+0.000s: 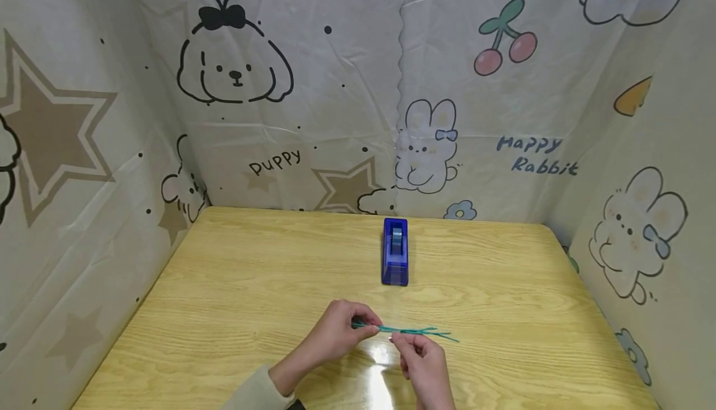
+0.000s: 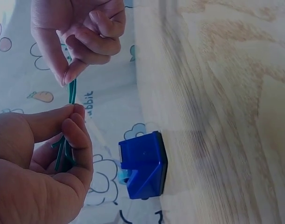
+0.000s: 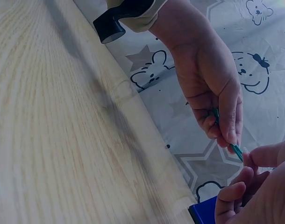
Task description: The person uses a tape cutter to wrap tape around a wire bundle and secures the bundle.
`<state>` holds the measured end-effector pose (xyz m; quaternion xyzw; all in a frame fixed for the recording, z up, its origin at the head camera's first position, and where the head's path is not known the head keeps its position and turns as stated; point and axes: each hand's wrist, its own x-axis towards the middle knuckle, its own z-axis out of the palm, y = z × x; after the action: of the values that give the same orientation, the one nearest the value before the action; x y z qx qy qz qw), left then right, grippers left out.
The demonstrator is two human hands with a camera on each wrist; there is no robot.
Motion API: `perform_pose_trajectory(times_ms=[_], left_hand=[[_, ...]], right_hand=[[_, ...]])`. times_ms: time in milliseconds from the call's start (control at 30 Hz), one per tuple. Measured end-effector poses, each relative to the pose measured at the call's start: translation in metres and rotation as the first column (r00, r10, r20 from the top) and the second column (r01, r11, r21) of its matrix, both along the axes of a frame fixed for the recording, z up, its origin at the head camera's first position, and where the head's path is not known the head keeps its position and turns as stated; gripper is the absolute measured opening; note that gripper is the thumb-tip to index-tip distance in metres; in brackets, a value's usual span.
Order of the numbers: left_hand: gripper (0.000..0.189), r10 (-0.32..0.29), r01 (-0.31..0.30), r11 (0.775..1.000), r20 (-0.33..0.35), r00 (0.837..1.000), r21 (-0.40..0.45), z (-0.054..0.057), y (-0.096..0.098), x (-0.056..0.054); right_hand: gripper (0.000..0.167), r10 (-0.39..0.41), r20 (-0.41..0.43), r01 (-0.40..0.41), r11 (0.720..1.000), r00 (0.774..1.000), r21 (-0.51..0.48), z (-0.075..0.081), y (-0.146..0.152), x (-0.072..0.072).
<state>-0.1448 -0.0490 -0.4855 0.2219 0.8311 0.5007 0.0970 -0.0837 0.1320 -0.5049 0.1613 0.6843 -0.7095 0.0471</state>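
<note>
Apparently bundling: left fingers (image 1: 367, 332) and right fingers (image 1: 411, 342) pinch green strands (image 1: 411, 332); next likely calls for snug wrapping.

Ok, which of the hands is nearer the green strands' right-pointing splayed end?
Right. In the head view, the right hand is just below that splayed end; the left hand pinches the strands farther left.

White glare flares off the table (image 1: 268, 273) in the bright head view! Both wrist views run dimmer, cooler, slightly soft.
</note>
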Motion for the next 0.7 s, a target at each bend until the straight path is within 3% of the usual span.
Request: perform_pose_trajectory(times_ms=[167,467,700], left_hand=[[0.005,-0.010,0.009,1.000,0.029,1.000,0.014,0.001,0.000,0.000],[0.004,-0.013,0.013,1.000,-0.007,1.000,-0.003,0.000,0.000,-0.002],[0.004,-0.029,0.029,1.000,0.018,0.999,0.003,0.001,-0.001,-0.001]], right_hand=[[0.033,0.006,-0.001,-0.006,1.000,1.000,0.004,-0.005,0.002,-0.001],[0.032,-0.005,-0.020,0.005,1.000,1.000,-0.003,-0.007,0.003,0.000],[0.025,0.002,0.002,-0.002,1.000,1.000,0.013,-0.013,0.006,-0.004]])
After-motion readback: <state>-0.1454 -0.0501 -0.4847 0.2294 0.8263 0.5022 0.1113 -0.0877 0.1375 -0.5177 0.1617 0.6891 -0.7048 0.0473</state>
